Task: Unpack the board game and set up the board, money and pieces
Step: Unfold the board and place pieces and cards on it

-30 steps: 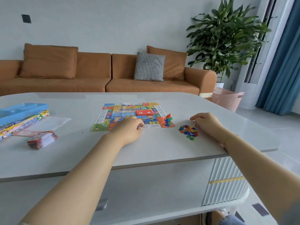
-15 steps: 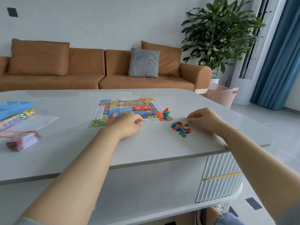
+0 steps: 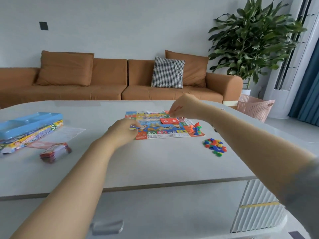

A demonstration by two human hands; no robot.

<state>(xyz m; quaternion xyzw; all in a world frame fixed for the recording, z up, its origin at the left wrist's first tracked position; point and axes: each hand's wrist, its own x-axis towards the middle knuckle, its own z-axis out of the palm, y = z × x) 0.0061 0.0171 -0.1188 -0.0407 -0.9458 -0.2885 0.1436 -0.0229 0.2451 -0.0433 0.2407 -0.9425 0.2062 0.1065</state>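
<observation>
The colourful paper game board (image 3: pixel 164 131) lies flat on the grey table (image 3: pixel 138 166). A red card stack (image 3: pixel 169 120) sits on its middle, and orange and blue pawns (image 3: pixel 196 129) stand on its right corner. My left hand (image 3: pixel 123 131) rests curled on the board's left edge. Over the board's far side, my right hand (image 3: pixel 184 107) hovers with fingertips pinched together around something small; I cannot make out what. A heap of small coloured tokens (image 3: pixel 214 146) lies right of the board.
The game box with its blue tray (image 3: pixel 29 125) sits at the table's left, beside a clear sheet (image 3: pixel 67 132) and a stack of paper money (image 3: pixel 55 152). A brown sofa, a potted plant and a pink basket (image 3: pixel 253 106) stand beyond the table.
My right hand has left the token heap and risen leftward over the board's far side. My left hand has slid left along the board. The camera view has shifted.
</observation>
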